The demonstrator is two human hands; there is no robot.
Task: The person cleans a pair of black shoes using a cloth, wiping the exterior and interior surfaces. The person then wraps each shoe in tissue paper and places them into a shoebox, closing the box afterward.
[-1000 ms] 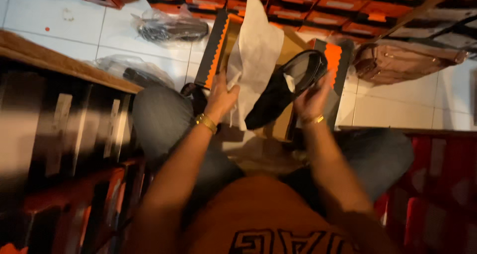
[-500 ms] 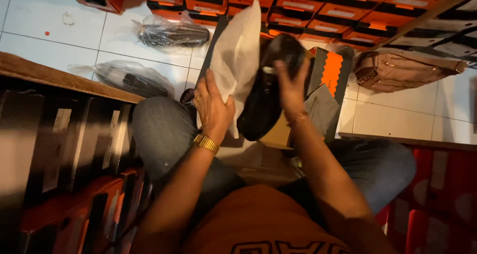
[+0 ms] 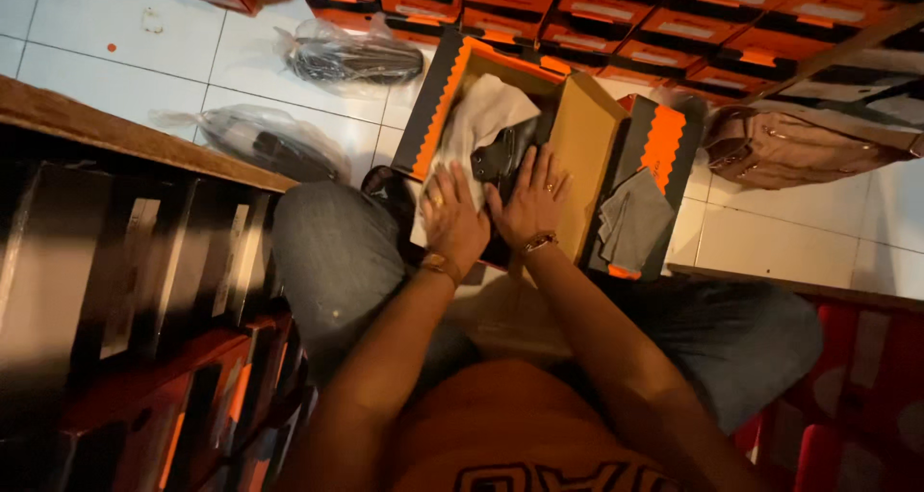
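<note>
**Both hands flat in an open shoebox**

A seated person presses both hands down into an open cardboard box with an orange zigzag edge, resting at the knees. The left hand lies palm down, fingers spread, on crumpled white tissue paper. The right hand, also flat and spread, rests on a black shoe nested in the paper; neither hand grips anything. Right of the box stands its lid, with a folded grey cloth lying against it. On the white tiled floor, far left, lie two shoes in clear crinkled plastic bags. A brown leather bag sits far right, and stacked orange boxes line the far edge.
</note>
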